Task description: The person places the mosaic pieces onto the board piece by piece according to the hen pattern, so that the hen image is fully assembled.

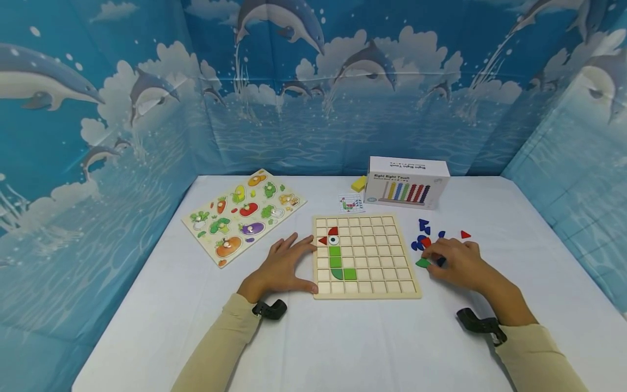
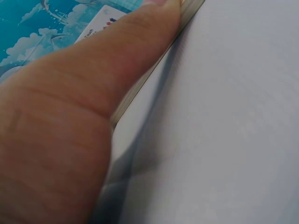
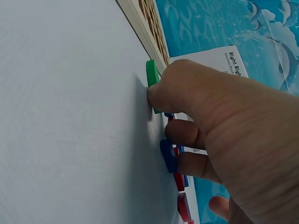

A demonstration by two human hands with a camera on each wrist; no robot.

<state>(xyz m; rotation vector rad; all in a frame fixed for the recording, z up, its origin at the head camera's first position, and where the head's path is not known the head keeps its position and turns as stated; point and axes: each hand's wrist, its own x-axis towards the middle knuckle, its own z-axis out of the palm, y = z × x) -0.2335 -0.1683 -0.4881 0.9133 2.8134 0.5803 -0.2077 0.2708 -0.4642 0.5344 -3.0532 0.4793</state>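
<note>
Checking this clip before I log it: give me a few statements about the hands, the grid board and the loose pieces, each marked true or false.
1. The left hand rests against the left edge of the wooden grid board. True.
2. The right hand pinches a yellow piece. False: it pinches a green piece lying on the table to the right of the board.
3. The grid board is filled in every cell. False: only a few red and green pieces and one eye tile sit in its left columns; most cells are bare.
4. Loose blue and red pieces lie on the table to the right of the board. True.
5. The vegetable puzzle lies to the right of the white box. False: it lies far to its left.
</note>
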